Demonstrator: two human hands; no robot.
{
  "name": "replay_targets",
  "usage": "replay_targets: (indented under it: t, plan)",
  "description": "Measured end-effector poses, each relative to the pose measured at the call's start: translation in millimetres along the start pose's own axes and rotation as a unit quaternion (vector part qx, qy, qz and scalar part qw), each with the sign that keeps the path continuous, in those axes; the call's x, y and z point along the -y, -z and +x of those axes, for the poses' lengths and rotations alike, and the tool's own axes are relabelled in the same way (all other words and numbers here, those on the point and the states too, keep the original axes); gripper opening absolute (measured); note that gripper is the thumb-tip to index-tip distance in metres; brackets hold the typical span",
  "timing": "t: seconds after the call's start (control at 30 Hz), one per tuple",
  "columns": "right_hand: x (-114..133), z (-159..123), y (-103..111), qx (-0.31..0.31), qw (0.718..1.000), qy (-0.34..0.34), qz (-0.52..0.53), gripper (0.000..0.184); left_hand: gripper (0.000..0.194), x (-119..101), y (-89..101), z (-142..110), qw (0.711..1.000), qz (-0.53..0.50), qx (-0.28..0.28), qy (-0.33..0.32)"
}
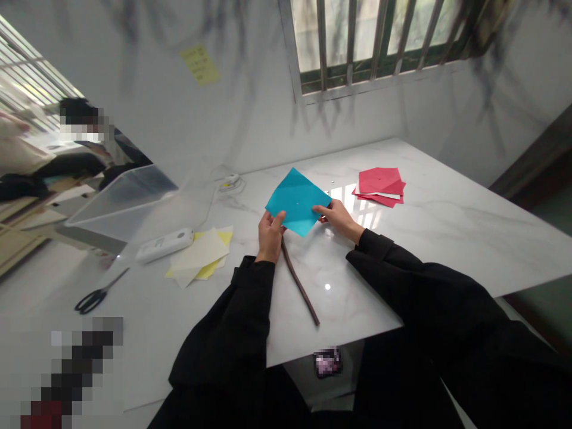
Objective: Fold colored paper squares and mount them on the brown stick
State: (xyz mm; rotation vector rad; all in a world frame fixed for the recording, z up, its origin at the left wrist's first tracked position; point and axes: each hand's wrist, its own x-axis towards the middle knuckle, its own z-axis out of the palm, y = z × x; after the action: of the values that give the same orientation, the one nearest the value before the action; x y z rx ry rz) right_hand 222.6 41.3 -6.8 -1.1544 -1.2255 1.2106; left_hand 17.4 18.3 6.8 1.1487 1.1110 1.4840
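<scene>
A square teal paper sheet (297, 199) is held just above the white marble table (447, 232), tilted like a diamond. My left hand (269, 235) pinches its lower left corner and my right hand (336, 217) grips its right edge. A thin brown stick (300, 283) lies on the table below the sheet, running from my left hand toward the table's front edge.
Red paper sheets (381, 186) lie to the right. Pale yellow sheets (201, 256), a white power strip (164, 244), black scissors (96, 296) and a clear plastic box (120, 202) sit at the left. Another person sits at far left (80, 149). A barred window (370, 42) is behind.
</scene>
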Motion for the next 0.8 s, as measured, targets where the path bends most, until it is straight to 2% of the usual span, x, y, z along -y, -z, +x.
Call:
replay_targets:
  t: [0.1, 0.2, 0.3, 0.43, 0.53, 0.67, 0.8]
  plan:
    - [1, -1, 1, -0.002, 0.999, -0.011, 0.043, 0.022, 0.059, -7, 3.7, 1, 0.993, -0.092, 0.030, 0.060]
    - [1, -3, 1, 0.012, 0.995, -0.010, 0.097, 0.029, 0.066, -13, 8.2, 3, 0.982, -0.157, 0.049, 0.090]
    - [0, -5, 1, 0.020, 0.992, -0.005, 0.128, 0.038, 0.053, -14, 7.2, 4, 0.969, -0.206, 0.064, 0.117]
    - [2, -6, -1, -0.038, 0.990, -0.007, 0.135, 0.036, 0.039, -13, 1.4, 1, 0.953, -0.230, 0.114, 0.161]
    - [2, -4, -1, -0.072, 0.984, -0.018, 0.164, 0.034, 0.035, -13, -1.1, -3, 0.954, -0.227, 0.119, 0.158]
    - [1, -2, -1, -0.091, 0.975, -0.037, 0.202, 0.036, 0.033, -16, -3.8, -10, 0.967, -0.188, 0.129, 0.117]
    - [0, -4, -2, -0.071, 0.984, -0.022, 0.165, 0.035, 0.037, -15, -3.5, -11, 0.975, -0.138, 0.160, 0.074]
